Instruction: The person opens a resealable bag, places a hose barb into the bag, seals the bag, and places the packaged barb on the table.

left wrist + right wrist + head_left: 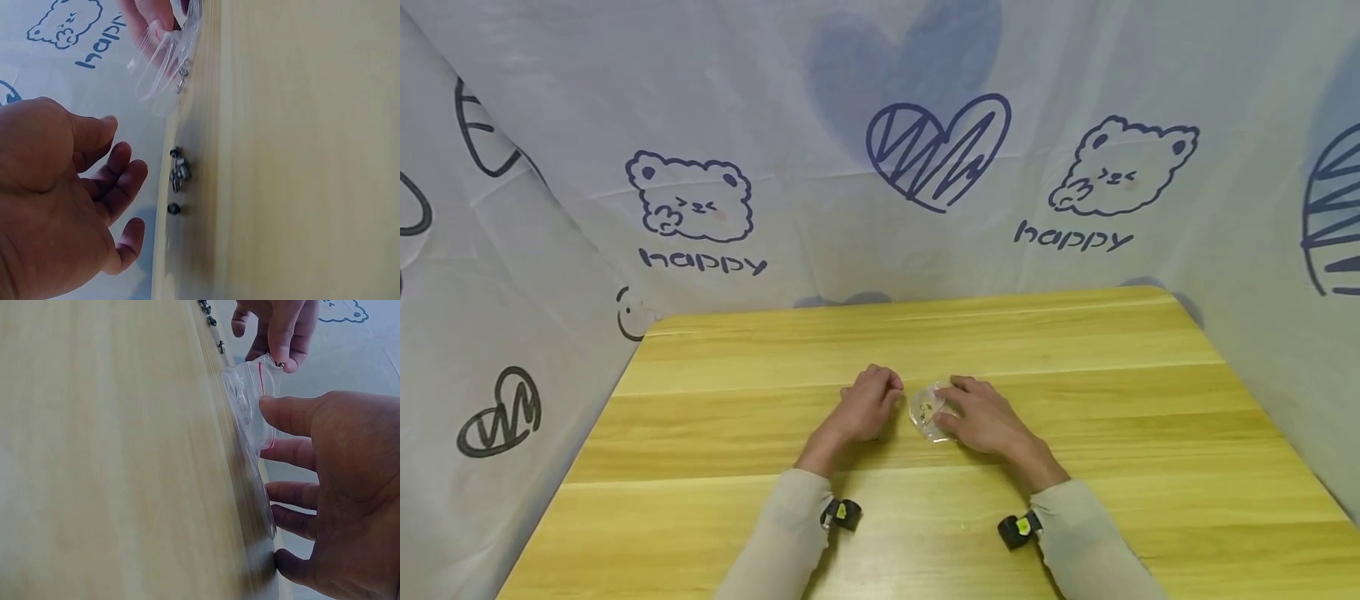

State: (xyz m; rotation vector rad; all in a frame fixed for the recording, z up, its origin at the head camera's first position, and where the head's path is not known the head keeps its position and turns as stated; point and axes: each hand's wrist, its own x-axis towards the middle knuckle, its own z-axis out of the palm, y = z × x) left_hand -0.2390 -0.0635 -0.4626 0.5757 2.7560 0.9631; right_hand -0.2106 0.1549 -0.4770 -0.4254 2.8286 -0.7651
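A small clear zip bag [922, 407] lies low over the table, its red seal line visible in the right wrist view. My right hand [988, 417] pinches the bag near its mouth between thumb and fingers [290, 453]. Small metal pieces, screw-like, show inside the bag in the left wrist view. Just left of the bag is my left hand [870, 404], fingers bent; at its fingertips in the right wrist view it pinches a tiny screw-like piece [280, 364]. Several small dark screws [180, 172] sit on the table beside my left hand.
The wood-grain table [715, 433] spreads around both hands. A pale cloth [820, 225] with bear and heart drawings hangs behind it and at both sides. Each wrist wears a small black camera, one on the left [842, 513] and one on the right [1019, 529].
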